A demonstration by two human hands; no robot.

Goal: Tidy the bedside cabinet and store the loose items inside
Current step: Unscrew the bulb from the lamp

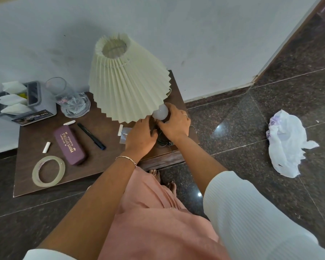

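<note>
Head view: both hands, left hand (pixel 141 135) and right hand (pixel 174 122), have fingers closed around the tilted lamp's (pixel 128 81) base and cord at the cabinet top's (pixel 101 162) right edge. Next likely comes steadying it upright, then gathering the pen (pixel 91 136), tape (pixel 48 171) and spectacle case (pixel 69 145).

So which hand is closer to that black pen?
The left hand. It sits just right of the black pen on the cabinet top, while the right hand is further right, at the lamp's bulb.
</note>
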